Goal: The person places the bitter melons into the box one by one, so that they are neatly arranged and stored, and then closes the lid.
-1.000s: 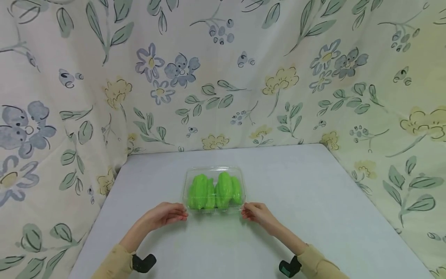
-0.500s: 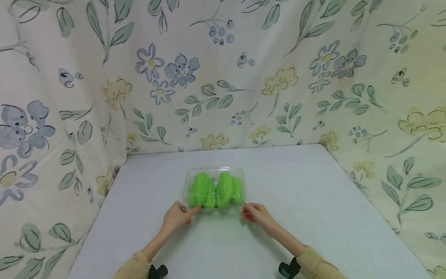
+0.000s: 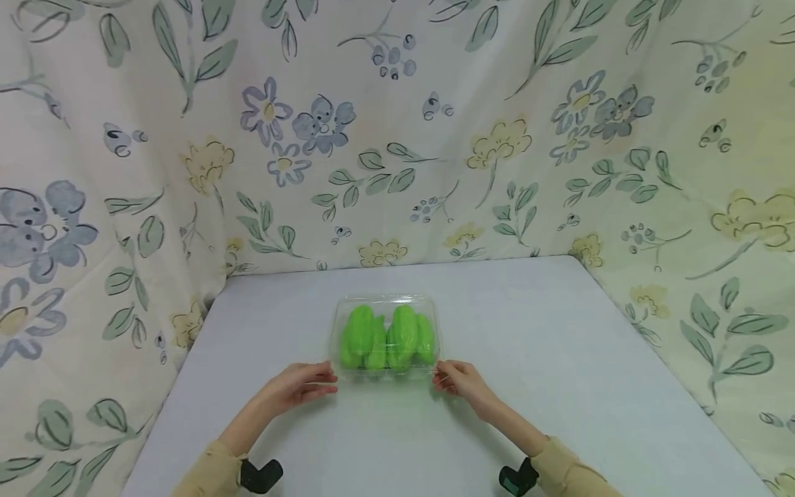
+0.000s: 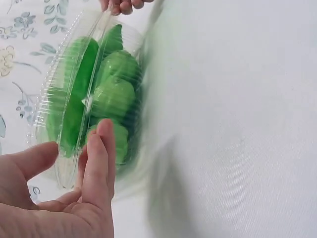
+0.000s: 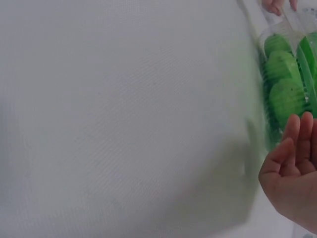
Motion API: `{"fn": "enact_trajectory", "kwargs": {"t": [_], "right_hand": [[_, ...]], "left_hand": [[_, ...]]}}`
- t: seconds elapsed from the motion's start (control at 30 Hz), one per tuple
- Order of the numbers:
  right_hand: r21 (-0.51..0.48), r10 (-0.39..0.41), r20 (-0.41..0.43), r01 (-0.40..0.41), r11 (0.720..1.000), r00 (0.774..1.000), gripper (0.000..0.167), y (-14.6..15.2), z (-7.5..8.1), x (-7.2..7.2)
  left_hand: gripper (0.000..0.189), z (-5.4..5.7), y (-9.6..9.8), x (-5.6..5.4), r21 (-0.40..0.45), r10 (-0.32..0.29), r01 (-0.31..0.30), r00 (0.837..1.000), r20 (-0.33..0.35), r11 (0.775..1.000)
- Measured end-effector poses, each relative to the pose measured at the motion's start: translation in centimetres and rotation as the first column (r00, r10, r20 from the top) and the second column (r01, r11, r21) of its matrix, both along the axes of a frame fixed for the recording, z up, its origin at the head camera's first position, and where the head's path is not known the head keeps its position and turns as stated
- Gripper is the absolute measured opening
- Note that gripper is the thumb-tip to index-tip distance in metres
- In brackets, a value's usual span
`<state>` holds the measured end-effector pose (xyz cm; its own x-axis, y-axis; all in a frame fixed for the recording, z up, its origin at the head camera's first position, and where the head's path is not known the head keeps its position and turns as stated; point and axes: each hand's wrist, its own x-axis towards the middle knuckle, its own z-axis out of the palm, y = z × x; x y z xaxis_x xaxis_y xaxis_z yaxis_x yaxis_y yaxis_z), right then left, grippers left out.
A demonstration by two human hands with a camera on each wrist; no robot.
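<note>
A clear plastic clamshell box (image 3: 384, 305) with closed lid sits mid-table, its rim running along the front. Inside lie several bright green, lobed vegetables (image 3: 405, 335); their exact kind is unclear. At the box's front left corner, my left hand (image 3: 292, 388) has the thumb against the rim (image 4: 68, 173) and the fingers on its other side, pinching it loosely. The thumb tip touches the rim in the left wrist view, with two fingers reaching along the box front. My right hand (image 3: 466, 386) pinches the front right corner; the right wrist view shows its curled fingers (image 5: 303, 141) beside the box.
A white table (image 3: 534, 324) spreads around the box. Floral curtains (image 3: 397, 138) hang behind it and along both sides. Each wrist carries a black camera mount (image 3: 261, 476).
My left hand moved right along the front rim with its index finger pointing, then returned to the left corner. The box shifted very slightly right. My right hand has stayed at its corner.
</note>
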<state>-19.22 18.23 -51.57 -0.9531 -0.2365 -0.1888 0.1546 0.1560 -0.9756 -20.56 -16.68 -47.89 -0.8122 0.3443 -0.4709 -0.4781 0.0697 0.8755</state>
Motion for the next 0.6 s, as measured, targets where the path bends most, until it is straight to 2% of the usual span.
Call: {"fn": "enact_trajectory", "kwargs": {"t": [0.13, 0.23, 0.37, 0.6], "right_hand": [[0.017, -0.013, 0.041, 0.013, 1.0, 0.999, 0.048, 0.2, -0.1, -0.2], [0.025, -0.018, 0.054, 0.017, 1.0, 0.998, 0.045, 0.3, -0.2, -0.4], [0.0, -0.023, 0.035, 0.023, 1.0, 0.999, 0.041, 0.5, -0.2, -0.4], [-0.101, -0.06, 0.052, 0.065, 0.993, 0.997, 0.034, 0.4, -0.5, -0.3]], "left_hand": [[0.038, -0.6, 0.2, -0.2, 0.066, 0.012, -0.01, 0.999, -0.031, 0.998], [0.034, -1.3, 0.6, -0.2, 0.028, 0.039, -0.036, 0.994, -0.105, 0.999], [0.032, -1.9, 1.3, -0.1, -0.05, 0.094, -0.106, 0.975, -0.2, 0.993], [0.026, -2.5, 2.5, 0.3, -0.059, 0.22, -0.238, 0.95, -0.222, 0.969]]}}
